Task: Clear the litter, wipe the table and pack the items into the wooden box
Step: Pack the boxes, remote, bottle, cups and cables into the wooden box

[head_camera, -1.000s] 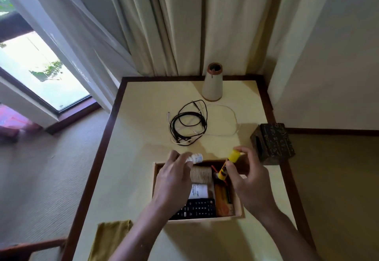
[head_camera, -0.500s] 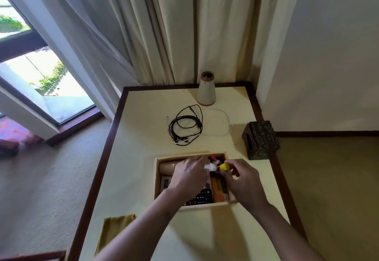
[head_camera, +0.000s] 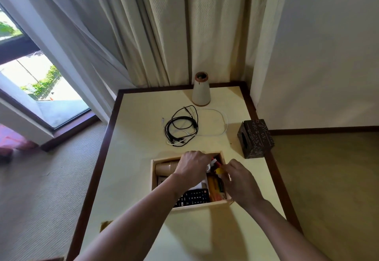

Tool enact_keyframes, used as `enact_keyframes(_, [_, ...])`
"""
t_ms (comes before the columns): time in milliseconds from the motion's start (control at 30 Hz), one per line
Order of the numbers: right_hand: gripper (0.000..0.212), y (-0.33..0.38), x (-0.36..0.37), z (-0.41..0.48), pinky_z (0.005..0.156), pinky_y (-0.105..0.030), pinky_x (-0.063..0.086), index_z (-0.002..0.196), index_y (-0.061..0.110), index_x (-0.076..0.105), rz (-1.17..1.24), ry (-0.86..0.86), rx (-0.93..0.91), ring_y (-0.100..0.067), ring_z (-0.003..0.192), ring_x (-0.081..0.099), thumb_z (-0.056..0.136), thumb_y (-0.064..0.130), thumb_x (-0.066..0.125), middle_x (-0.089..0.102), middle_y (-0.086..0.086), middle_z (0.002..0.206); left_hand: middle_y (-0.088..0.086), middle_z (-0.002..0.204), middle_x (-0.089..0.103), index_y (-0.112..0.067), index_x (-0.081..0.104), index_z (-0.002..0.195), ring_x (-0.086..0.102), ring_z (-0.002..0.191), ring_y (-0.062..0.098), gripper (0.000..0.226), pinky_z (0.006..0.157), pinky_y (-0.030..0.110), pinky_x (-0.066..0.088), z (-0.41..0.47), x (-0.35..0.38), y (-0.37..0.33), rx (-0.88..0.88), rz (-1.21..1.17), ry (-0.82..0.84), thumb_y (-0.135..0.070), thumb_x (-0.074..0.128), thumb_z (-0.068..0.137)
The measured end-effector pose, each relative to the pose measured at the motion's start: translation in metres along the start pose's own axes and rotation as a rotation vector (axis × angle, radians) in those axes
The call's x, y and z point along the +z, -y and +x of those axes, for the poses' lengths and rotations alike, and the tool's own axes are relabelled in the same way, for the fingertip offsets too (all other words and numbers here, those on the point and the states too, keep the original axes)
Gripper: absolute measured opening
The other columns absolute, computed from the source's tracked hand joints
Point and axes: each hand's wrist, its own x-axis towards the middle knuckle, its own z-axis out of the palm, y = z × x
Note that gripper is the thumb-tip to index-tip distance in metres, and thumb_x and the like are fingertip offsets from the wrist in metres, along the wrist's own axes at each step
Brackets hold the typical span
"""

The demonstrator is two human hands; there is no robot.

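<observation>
While both hands work inside the box [head_camera: 152, 180], which stands on the near half of the table [head_camera: 133, 158], the step in hand is, I think, to lay two small items into its far right corner. The right hand [head_camera: 240, 180] pinches the glue [head_camera: 219, 171] near its yellow cap. The left hand [head_camera: 192, 168] seems to curl round a white bottle [head_camera: 211, 165], though its fingers are mostly hidden.

To do this well, each item should go down flat along the wall, beside the orange things lying there, and be released only when it rests, so that nothing stands above the rim. The hands are very close, so one should let go first.

Inside I count one remote [head_camera: 194, 197], one stack of cups [head_camera: 166, 167] (how many, I cannot tell), one glue and one bottle. Outside are two cables [head_camera: 181, 117], one black and one white, one vase [head_camera: 201, 89], one dark carved box [head_camera: 255, 137] and one cloth [head_camera: 105, 224] at the near edge.
</observation>
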Motion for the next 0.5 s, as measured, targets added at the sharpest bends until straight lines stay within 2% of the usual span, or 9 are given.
enact_keyframes(100, [0.020, 0.000, -0.004, 0.002, 0.056, -0.027, 0.035, 0.107, 0.020, 0.067, -0.066, 0.071, -0.065, -0.019, 0.073, 0.052, 0.089, 0.012, 0.071, 0.048, 0.004, 0.087, 0.005, 0.095, 0.071, -0.016, 0.068, 0.107, 0.061, 0.081, 0.024, 0.013, 0.069, 0.033, 0.045, 0.001, -0.001, -0.001, 0.054, 0.045, -0.002, -0.015, 0.060, 0.097])
enact_keyframes(167, [0.025, 0.003, -0.007, 0.006, 0.055, -0.029, 0.032, 0.099, 0.020, 0.068, -0.148, 0.083, -0.125, -0.022, 0.070, 0.052, 0.079, 0.009, 0.077, 0.050, 0.001, 0.085, 0.007, 0.093, 0.070, -0.013, 0.070, 0.100, 0.062, 0.084, 0.026, 0.009, 0.069, 0.033, 0.045, 0.000, 0.002, 0.004, 0.074, 0.041, -0.012, -0.014, 0.062, 0.096])
enact_keyframes(233, [0.029, 0.006, -0.009, 0.011, 0.057, -0.030, 0.035, 0.096, 0.020, 0.068, -0.197, 0.082, -0.157, -0.025, 0.073, 0.056, 0.073, 0.007, 0.081, 0.054, -0.001, 0.086, 0.006, 0.090, 0.071, -0.013, 0.074, 0.093, 0.059, 0.087, 0.025, 0.006, 0.067, 0.031, 0.039, 0.001, 0.007, 0.010, 0.071, -0.014, -0.033, -0.012, 0.068, 0.091])
enact_keyframes(300, [0.031, 0.010, -0.009, 0.015, 0.067, -0.034, 0.042, 0.109, 0.023, 0.068, -0.219, 0.099, -0.138, -0.027, 0.087, 0.058, 0.080, 0.012, 0.075, 0.058, -0.002, 0.096, 0.004, 0.095, 0.070, -0.017, 0.076, 0.096, 0.055, 0.089, 0.021, 0.008, 0.068, 0.030, 0.038, 0.002, 0.008, 0.010, 0.043, -0.058, -0.006, -0.016, 0.071, 0.091])
enact_keyframes(367, [0.034, 0.012, -0.007, 0.017, 0.078, -0.037, 0.041, 0.123, 0.028, 0.063, -0.260, 0.148, -0.114, -0.027, 0.100, 0.056, 0.089, 0.020, 0.065, 0.058, -0.001, 0.108, 0.006, 0.099, 0.066, -0.019, 0.078, 0.103, 0.058, 0.089, 0.022, 0.014, 0.072, 0.033, 0.048, 0.004, 0.007, 0.006, -0.027, -0.093, 0.035, -0.019, 0.071, 0.091])
enact_keyframes(433, [0.036, 0.013, -0.006, 0.018, 0.083, -0.037, 0.039, 0.129, 0.030, 0.059, -0.297, 0.192, -0.085, -0.026, 0.105, 0.054, 0.094, 0.025, 0.061, 0.056, 0.001, 0.113, 0.008, 0.098, 0.065, -0.016, 0.077, 0.100, 0.063, 0.085, 0.025, 0.013, 0.074, 0.036, 0.055, 0.004, 0.009, 0.003, -0.085, -0.096, 0.039, -0.015, 0.068, 0.091])
enact_keyframes(500, [0.036, 0.015, -0.006, 0.018, 0.085, -0.037, 0.040, 0.130, 0.030, 0.058, -0.337, 0.210, -0.068, -0.024, 0.106, 0.053, 0.095, 0.026, 0.060, 0.055, 0.002, 0.115, 0.009, 0.094, 0.068, -0.014, 0.075, 0.095, 0.061, 0.078, 0.024, 0.013, 0.071, 0.035, 0.054, 0.004, 0.012, -0.002, -0.095, -0.045, 0.040, -0.013, 0.062, 0.093])
